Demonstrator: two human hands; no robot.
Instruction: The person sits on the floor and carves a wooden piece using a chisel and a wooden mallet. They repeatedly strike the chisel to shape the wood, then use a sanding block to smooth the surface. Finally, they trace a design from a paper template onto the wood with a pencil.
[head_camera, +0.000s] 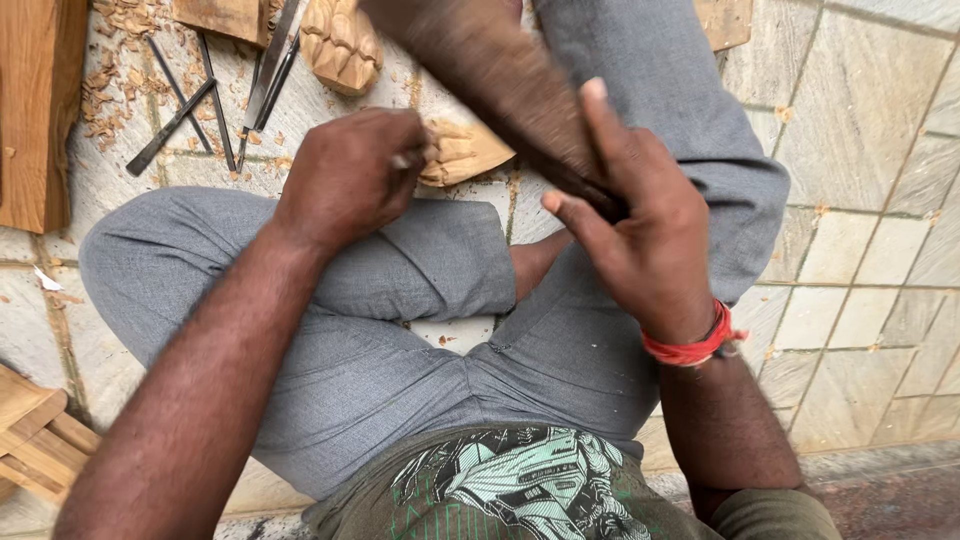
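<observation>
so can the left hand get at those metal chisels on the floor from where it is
Probably yes. The left hand sits closed by the small wood carving, and the chisels lie just beyond it on the stone floor, with only wood shavings between.

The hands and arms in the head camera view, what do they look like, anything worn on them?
Both forearms are bare, with no sleeves or gloves in view. The right hand has a band of red thread wound around its wrist, with a darker band beside it. The left hand wears nothing that shows.
</observation>
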